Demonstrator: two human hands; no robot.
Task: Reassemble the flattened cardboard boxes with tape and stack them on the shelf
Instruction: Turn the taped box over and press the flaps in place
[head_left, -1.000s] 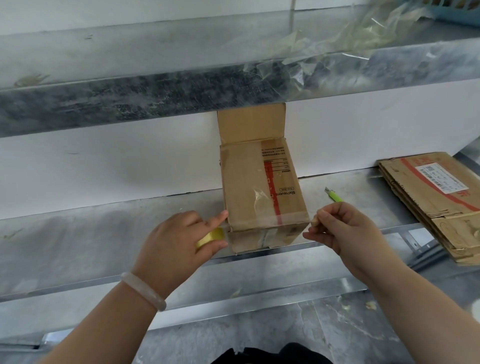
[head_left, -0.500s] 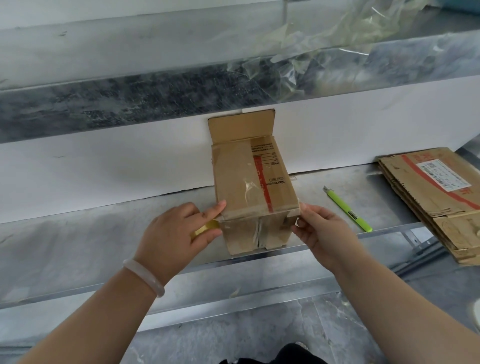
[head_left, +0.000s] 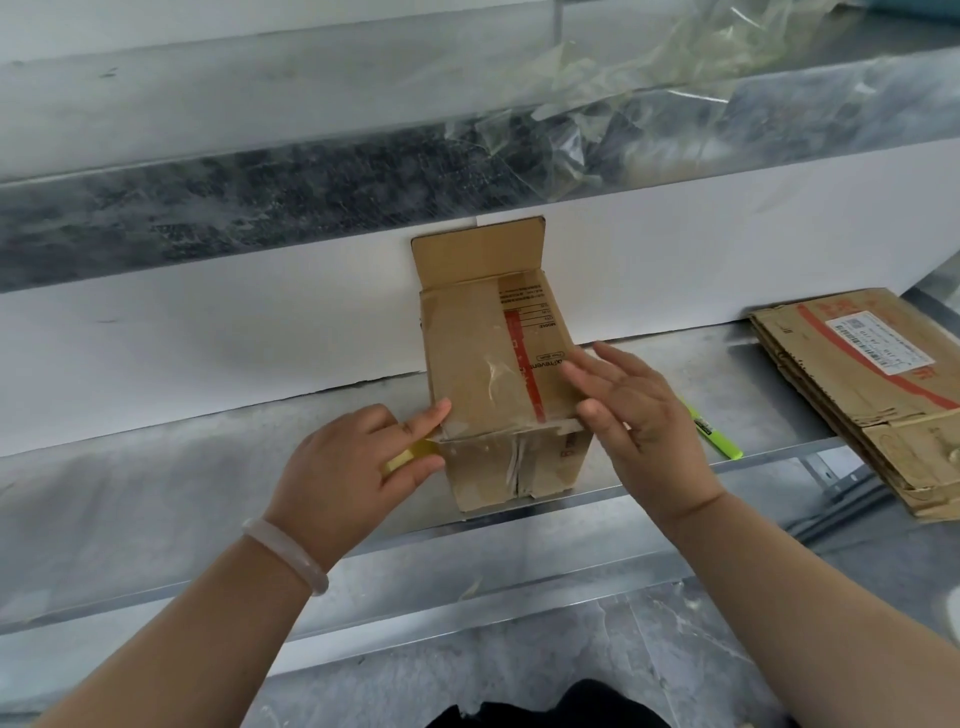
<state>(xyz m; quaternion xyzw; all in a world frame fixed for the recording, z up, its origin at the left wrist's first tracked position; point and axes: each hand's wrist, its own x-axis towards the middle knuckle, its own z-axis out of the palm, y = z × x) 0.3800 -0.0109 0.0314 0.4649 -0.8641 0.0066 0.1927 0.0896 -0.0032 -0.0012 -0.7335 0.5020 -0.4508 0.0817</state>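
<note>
A small cardboard box (head_left: 488, 358) with a red stripe lies on its side on the metal shelf (head_left: 208, 467), its open flap raised at the far end. Clear tape covers its near, closed end. My left hand (head_left: 353, 473) grips a yellowish tape roll (head_left: 402, 457) against the box's near left corner, index finger stretched onto the top edge. My right hand (head_left: 639, 421) lies flat with straight fingers along the box's right side and top right edge.
A green utility knife (head_left: 714, 436) lies on the shelf just right of my right hand. A stack of flattened cardboard boxes (head_left: 872, 395) rests at the shelf's right end. Crumpled clear plastic film (head_left: 649, 93) hangs over the upper shelf.
My right hand has gone from pinching at the box's near right corner to lying flat with straight fingers along its right side. The left hand has stayed put with the roll.
</note>
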